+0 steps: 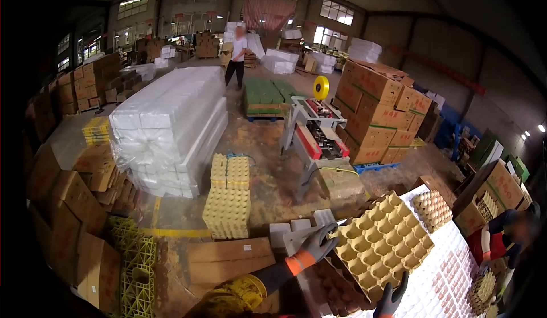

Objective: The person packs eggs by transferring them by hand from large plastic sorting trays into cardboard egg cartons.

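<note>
An empty yellowish egg tray (384,244) is held tilted between my two gloved hands. At its left edge is my left hand (318,244), in a dark glove with an orange cuff, its fingers curled at the rim. My right hand (392,298) grips the lower edge near the bottom of the view, thumb and fingers upright against the tray. Below and to the right lies a brightly lit white surface (433,267) with rows of eggs. A tray full of brown eggs (433,210) sits just beyond the held tray.
Stacked empty egg trays (227,204) stand ahead left, beside a flat carton (231,260). Farther off are a strapping machine (319,133), stacked cartons (370,107) and a wrapped white stack (165,124). A co-worker (507,232) is at the right; another person (237,56) stands behind.
</note>
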Tool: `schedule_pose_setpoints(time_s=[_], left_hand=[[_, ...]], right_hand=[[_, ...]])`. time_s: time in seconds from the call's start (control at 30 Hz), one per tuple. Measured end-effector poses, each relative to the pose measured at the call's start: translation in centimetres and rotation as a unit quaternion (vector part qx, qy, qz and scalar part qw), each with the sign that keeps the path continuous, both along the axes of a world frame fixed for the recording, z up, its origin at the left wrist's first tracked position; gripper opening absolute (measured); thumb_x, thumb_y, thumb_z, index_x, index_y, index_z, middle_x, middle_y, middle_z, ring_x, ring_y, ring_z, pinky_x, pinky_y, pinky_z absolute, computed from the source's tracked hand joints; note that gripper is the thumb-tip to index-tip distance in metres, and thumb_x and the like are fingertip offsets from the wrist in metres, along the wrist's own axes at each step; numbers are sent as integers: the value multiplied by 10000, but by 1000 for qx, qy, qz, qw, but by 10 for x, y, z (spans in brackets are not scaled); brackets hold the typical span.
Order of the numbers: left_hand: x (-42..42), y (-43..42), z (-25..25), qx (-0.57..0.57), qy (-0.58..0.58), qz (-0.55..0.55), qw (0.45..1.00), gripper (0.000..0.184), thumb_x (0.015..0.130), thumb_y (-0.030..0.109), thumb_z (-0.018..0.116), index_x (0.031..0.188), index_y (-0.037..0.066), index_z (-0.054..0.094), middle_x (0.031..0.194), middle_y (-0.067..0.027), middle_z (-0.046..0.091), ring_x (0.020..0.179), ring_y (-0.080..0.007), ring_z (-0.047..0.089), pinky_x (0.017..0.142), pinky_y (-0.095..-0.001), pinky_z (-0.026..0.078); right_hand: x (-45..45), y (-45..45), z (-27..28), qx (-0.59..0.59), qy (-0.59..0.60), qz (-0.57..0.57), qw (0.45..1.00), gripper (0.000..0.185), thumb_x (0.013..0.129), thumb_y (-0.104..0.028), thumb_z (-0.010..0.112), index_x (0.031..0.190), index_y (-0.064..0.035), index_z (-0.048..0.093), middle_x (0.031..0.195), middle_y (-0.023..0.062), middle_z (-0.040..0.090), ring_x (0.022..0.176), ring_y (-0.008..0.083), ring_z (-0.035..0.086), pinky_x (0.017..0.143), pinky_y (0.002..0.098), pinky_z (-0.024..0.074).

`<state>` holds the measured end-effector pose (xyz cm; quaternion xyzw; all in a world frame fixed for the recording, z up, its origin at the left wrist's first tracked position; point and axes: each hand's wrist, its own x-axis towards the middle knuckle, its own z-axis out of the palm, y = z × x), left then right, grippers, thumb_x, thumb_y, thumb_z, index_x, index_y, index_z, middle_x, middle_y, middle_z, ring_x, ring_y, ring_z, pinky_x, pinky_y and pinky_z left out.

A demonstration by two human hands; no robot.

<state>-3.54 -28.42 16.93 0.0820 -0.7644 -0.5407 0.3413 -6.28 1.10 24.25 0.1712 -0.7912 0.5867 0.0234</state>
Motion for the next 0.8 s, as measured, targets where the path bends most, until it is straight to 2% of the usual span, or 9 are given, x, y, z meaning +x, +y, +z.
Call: schedule_pose_setpoints(time_s=[0.07, 0.13, 0.2, 0.27, 0.33, 0.4, 0.53, 0.63, 0.8], left_hand=[[10, -3, 7, 43, -19, -10, 999, 524, 998, 246, 644, 1470, 97, 472, 1385, -122, 589, 1209, -215, 587, 1007, -354, 479], [17, -3, 8, 61, -30, -5, 998, 511, 1000, 233, 642, 1466, 101, 482, 1388, -113, 588, 1211, -204, 583, 1009, -351, 480], [20, -5, 8, 52, -36, 1, 998, 491, 1005, 202, 627, 1465, 101, 490, 1394, -107, 587, 1214, -199, 580, 1015, -345, 475], [14, -5, -22, 7, -36, 22, 999, 489, 1005, 190, 623, 1466, 97, 489, 1389, -110, 589, 1208, -193, 581, 1014, -338, 473], [17, 3, -23, 54, -20, 20, 998, 532, 976, 267, 650, 1449, 79, 493, 1344, -190, 611, 1229, -314, 596, 999, -369, 474], [22, 5, -17, 75, -5, 0, 997, 556, 975, 271, 652, 1470, 87, 476, 1374, -188, 594, 1256, -310, 580, 1015, -362, 463], [26, 2, -8, 98, -75, -12, 992, 560, 976, 256, 656, 1478, 92, 471, 1391, -174, 587, 1264, -296, 575, 1032, -355, 453], [30, 3, -5, 98, -35, -11, 995, 561, 978, 271, 656, 1476, 92, 472, 1391, -175, 587, 1259, -299, 577, 1034, -357, 452], [24, 5, -17, 70, -39, 11, 997, 558, 986, 250, 641, 1483, 84, 451, 1393, -190, 571, 1267, -310, 565, 1043, -353, 445]], right_hand=[[2, -5, 4, -15, -2, 10, 1000, 721, 1016, -293, 598, 1567, 10, 244, 1599, 218, 299, 1475, 314, 281, 1196, 386, 238], [-24, 9, -8, 191, 369, 26, 909, 708, 1014, -285, 602, 1566, -6, 258, 1594, 210, 318, 1461, 316, 301, 1187, 392, 251], [9, -10, 14, 30, 6, -16, 999, 698, 1011, -273, 608, 1565, -16, 270, 1594, 204, 324, 1455, 315, 311, 1181, 395, 260], [-29, 6, -16, 197, 388, -15, 900, 679, 1011, -272, 608, 1564, -37, 292, 1530, 177, 402, 1320, 288, 416, 1104, 377, 346], [4, -8, -6, 10, -29, -40, 999, 674, 1012, -277, 604, 1564, -42, 297, 1492, 162, 434, 1238, 266, 450, 1060, 365, 383], [6, -7, 1, 33, -36, -40, 998, 660, 1019, -253, 592, 1568, -45, 289, 1452, 153, 453, 1184, 250, 465, 1031, 357, 404], [-54, 23, -33, 220, 579, 80, 781, 660, 1023, -217, 591, 1574, -49, 269, 1494, 168, 428, 1260, 263, 460, 1071, 361, 389], [-17, 6, -16, 59, 158, 30, 985, 666, 1022, -214, 598, 1573, -47, 264, 1536, 180, 390, 1333, 274, 422, 1108, 375, 364], [-7, 1, -15, 15, 20, -5, 1000, 662, 1020, -239, 606, 1562, -41, 281, 1531, 196, 392, 1356, 294, 408, 1127, 393, 343]])
